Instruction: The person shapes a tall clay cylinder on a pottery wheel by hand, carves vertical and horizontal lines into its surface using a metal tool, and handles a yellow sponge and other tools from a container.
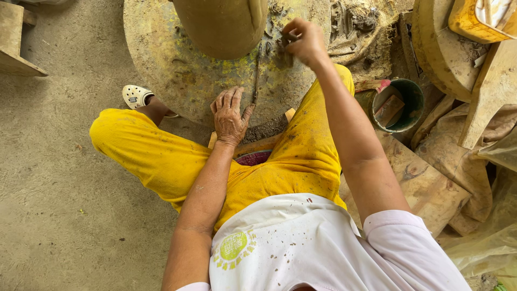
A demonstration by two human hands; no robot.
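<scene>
I look down on a big round wheel [177, 70] lying flat on the floor [54, 188], smeared with clay. On its far side stands a clay pot [221, 24]; I see only the lower wall. I sit close, knees in yellow trousers [156, 156] on both sides of the near rim.

At the right stand a green bucket [412, 99] with a block inside and a yellow tub [479, 21] on another round board.

The left hand [230, 116] rests palm down at the near rim of the wheel, fingers [229, 99] slightly spread, and the thumb seems to press the near end of a thin stick [257, 75]. The stick lies flat on the wheel, and its long axis runs away from me, toward the foot of the pot. So its near end is at the left hand, and its far end comes near the right hand.

The right hand [304, 40] is lifted above the far part of the wheel, just beside the pot. Its fingers are pressed together in a pinch on a small dark bit, perhaps clay; I cannot tell exactly. Small clay scraps [277, 51] lie under this hand.
</scene>
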